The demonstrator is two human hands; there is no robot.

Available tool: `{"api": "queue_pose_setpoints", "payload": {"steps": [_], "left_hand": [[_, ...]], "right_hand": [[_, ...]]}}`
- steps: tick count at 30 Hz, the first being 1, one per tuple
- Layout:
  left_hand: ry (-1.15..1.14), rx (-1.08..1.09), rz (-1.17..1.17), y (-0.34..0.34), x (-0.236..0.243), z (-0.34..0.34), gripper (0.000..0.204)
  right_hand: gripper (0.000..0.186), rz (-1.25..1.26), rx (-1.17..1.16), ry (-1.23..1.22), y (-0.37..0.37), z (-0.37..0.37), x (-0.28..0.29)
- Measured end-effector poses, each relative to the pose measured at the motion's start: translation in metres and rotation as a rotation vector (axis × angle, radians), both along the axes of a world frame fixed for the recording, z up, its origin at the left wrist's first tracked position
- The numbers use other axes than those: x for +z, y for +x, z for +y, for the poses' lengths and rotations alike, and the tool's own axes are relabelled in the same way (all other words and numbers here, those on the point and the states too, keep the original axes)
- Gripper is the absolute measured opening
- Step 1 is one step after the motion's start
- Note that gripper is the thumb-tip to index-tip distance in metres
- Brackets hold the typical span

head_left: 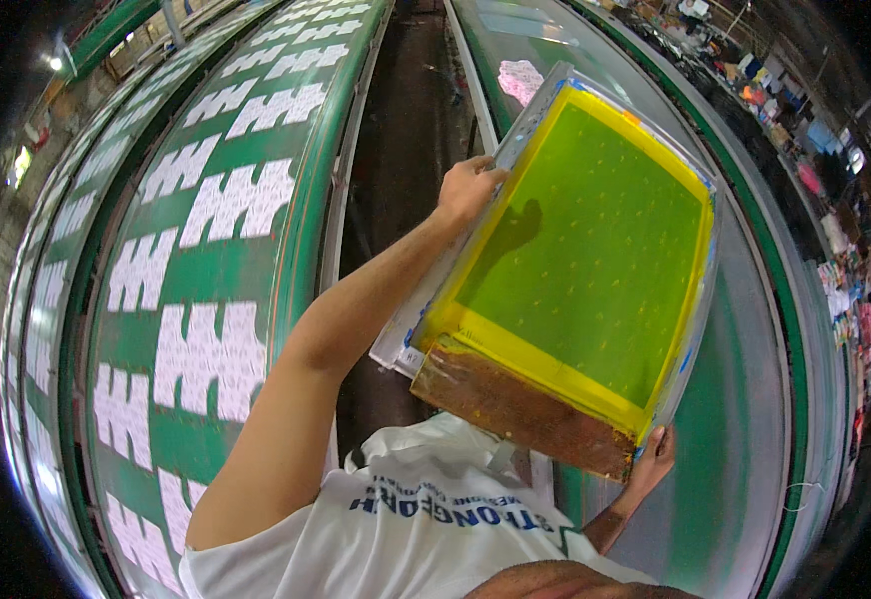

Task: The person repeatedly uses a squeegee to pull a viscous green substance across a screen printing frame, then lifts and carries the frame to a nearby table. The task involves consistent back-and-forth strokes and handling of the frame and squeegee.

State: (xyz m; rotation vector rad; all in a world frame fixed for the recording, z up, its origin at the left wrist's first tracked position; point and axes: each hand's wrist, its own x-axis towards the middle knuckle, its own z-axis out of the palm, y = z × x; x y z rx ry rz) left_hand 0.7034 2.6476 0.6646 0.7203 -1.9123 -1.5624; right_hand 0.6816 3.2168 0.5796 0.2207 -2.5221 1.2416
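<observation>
A screen printing frame (pixel 595 240) is held up tilted in front of my body, above the gap and the right-hand table. Its mesh is yellow-green with small pale marks, bordered in bright yellow within a greyish frame. A stained brown strip (pixel 525 404) runs across its near end. My left hand (pixel 470 190) is closed around the frame's upper left edge. At the lower right corner, my right hand (pixel 658 456) grips the frame, its fingers partly hidden behind it. A dark shadow falls across the mesh's left side.
On the left, a long green table (pixel 291 215) carries rows of pale printed fabric pieces (pixel 216 354). A dark aisle (pixel 396 130) separates it from another long table (pixel 735 439) on the right, where a pink patterned piece (pixel 520 80) lies. Assorted clutter (pixel 840 270) lines the far right.
</observation>
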Motion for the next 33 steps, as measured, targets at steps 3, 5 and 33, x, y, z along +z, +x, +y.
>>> {"api": "queue_pose_setpoints", "payload": {"steps": [3,5,33], "left_hand": [[-0.069,0.000,0.009,-0.059,0.021,-0.071,0.066],[-0.130,0.049,-0.013,-0.087,0.026,-0.114,0.066],[-0.605,-0.250,0.193,-0.650,0.045,-0.699,0.038]], "right_hand": [[0.065,-0.077,-0.019,-0.074,-0.046,-0.073,0.017],[0.066,-0.080,-0.026,-0.044,-0.076,-0.117,0.027],[0.067,0.083,-0.318,0.104,-0.459,-0.673,0.048]]}}
